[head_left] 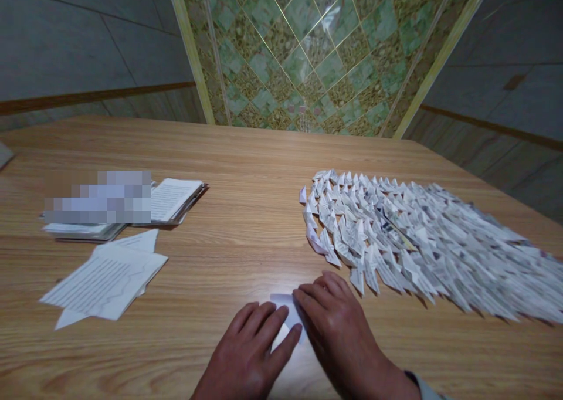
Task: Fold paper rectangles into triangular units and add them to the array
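The left hand lay palm down with its fingers slightly spread, and the right hand lay beside it with its fingers loosely apart. Both sets of fingers pressed on or closely over a small white paper sheet, which sat between the hands, and neither pinched it. Its pale, thin folds were partly hidden and washed out by glare, so its exact shape could not be told.

Just beyond the right fingertips, a broad pile of folded paper boats spread toward the right edge of the view. These were small, sharp-pointed shapes of printed paper, packed in overlapping rows with a jagged texture. A single folded piece stood just beside the pile's far left corner.

Well to the left of the hands lay loose, creased sheets of printed text. Beyond them was an open book, partly blurred. All of this rested on a wood-grain surface, whose far edge met a green mosaic tile wall. A grey sleeve cuff showed at the lower right.
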`<state>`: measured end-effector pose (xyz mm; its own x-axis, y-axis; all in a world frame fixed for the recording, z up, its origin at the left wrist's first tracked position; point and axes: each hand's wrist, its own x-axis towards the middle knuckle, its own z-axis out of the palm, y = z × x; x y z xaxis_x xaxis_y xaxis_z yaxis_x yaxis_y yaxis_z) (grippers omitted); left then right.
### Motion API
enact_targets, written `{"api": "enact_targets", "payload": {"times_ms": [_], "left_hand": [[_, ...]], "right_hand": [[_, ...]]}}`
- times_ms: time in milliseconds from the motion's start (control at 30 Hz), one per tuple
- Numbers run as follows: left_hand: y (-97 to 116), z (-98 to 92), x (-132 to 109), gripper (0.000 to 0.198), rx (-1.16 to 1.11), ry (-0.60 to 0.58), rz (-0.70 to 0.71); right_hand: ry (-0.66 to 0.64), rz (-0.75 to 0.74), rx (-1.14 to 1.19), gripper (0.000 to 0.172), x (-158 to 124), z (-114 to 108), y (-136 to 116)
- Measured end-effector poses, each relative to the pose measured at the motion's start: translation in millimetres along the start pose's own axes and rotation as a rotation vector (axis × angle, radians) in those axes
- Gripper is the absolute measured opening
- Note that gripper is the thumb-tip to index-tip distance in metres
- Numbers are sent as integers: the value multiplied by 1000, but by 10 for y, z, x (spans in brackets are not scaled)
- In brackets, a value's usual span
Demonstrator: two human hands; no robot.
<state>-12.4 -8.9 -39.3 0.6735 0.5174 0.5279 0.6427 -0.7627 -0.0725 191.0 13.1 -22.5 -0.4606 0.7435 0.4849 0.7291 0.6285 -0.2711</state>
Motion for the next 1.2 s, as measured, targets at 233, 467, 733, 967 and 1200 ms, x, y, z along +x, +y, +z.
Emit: {"api": "enact_targets", "payload": {"times_ms": [233,467,733,967,1200], "left_hand": [[10,-3,23,35,-2,5,-5],[14,-15,7,31,-2,-32,-4],[-20,-20,-16,30,-39,-28,-28],[-28,-21,23,31,-82,-7,-35],[-88,-137,102,15,-398,-12,-276]], "right_hand": [[22,-10,12,12,12,-26,-2],[-13,14,8,15,28,-67,-8],[-35,58,-11,12,10,-45,50],[-141,231,123,13,-25,-23,41],[-153,283,240,11,-20,-16,18]]}}
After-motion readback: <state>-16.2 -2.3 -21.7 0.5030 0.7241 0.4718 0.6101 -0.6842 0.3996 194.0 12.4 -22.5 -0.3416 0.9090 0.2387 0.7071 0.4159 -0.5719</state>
